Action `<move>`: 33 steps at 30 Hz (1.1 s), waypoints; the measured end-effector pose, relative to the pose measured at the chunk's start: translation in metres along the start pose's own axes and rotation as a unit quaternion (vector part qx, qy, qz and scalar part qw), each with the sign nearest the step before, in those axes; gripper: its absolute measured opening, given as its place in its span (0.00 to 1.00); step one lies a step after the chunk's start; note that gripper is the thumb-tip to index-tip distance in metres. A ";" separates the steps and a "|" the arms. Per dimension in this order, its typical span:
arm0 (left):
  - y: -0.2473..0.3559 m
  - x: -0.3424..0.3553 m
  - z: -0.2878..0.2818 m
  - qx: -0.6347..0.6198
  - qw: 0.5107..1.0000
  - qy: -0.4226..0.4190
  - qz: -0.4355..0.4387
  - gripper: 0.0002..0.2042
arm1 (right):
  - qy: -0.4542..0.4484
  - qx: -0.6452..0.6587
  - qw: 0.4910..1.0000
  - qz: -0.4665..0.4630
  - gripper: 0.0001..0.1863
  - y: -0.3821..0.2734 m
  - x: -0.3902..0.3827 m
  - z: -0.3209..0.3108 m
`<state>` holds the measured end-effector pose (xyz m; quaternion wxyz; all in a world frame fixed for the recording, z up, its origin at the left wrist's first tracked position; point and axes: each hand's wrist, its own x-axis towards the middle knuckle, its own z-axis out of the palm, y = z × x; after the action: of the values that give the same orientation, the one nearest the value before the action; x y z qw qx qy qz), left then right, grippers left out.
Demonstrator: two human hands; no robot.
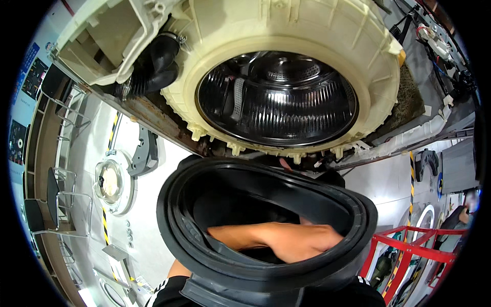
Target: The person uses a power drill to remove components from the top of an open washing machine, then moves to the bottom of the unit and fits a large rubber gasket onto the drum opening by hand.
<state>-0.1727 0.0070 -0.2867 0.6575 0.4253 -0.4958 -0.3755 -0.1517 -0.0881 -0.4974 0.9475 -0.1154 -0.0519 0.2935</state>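
Head view looks down on a big black rubber door seal [266, 230], a thick folded ring that fills the lower middle of the frame and is held up close to the body, its open mouth turned toward the camera. One hand [302, 240] reaches across the inside of the ring from the left, its forearm lying along the inner fold; the fingers curl over the far inner lip at the lower right, gripping the rubber, likely to keep the floppy ring from sagging shut. From the way the arm enters it appears to be the left hand, though that is not certain. The other hand is not visible; it may be under the ring, hidden by the rubber. Just above the seal, in the upper middle of the frame, sits the cream plastic tub [291, 30] of an opened washing machine, with the shiny steel drum [279, 97] inside it, its front opening bare and facing the ring. A black ribbed hose [153, 66] joins the tub at the upper left. A red metal rail [409, 245] stands at the lower right, and a grey counterweight piece [144, 153] lies on the pale floor at the left.
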 end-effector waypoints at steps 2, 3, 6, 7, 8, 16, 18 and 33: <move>-0.005 0.010 -0.005 0.011 0.999 -0.025 0.025 0.09 | 0.025 -0.047 0.998 -0.028 0.34 -0.011 -0.001 -0.002; 0.000 0.012 -0.002 0.032 0.999 -0.011 0.020 0.09 | 0.017 -0.052 0.998 -0.022 0.34 -0.006 0.009 -0.002; -0.002 0.025 0.004 0.082 0.996 -0.005 0.034 0.09 | 0.015 -0.094 0.994 -0.044 0.34 -0.013 0.014 -0.007; -0.005 0.027 0.009 0.093 0.995 -0.006 0.029 0.09 | 0.018 -0.103 0.993 -0.048 0.33 -0.012 0.013 -0.007; -0.009 0.030 0.010 0.105 0.994 -0.005 0.023 0.09 | 0.018 -0.109 0.992 -0.058 0.33 -0.016 0.012 -0.009; -0.076 -0.064 -0.015 0.019 0.992 -0.034 -0.122 0.12 | 0.016 -0.169 0.981 -0.099 0.32 -0.013 0.021 -0.028; -0.083 -0.113 -0.036 -0.143 0.921 0.049 -0.358 0.14 | 0.012 -0.178 0.978 -0.113 0.31 -0.013 0.021 -0.030; -0.154 -0.180 -0.085 -0.121 0.913 0.381 0.079 0.11 | -0.011 -0.225 0.964 -0.141 0.28 -0.014 0.026 -0.040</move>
<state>-0.1421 0.1326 -0.5027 0.8702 0.4131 -0.1906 -0.1890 -0.1157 -0.0918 -0.5318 0.9283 -0.3140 -0.1424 0.1394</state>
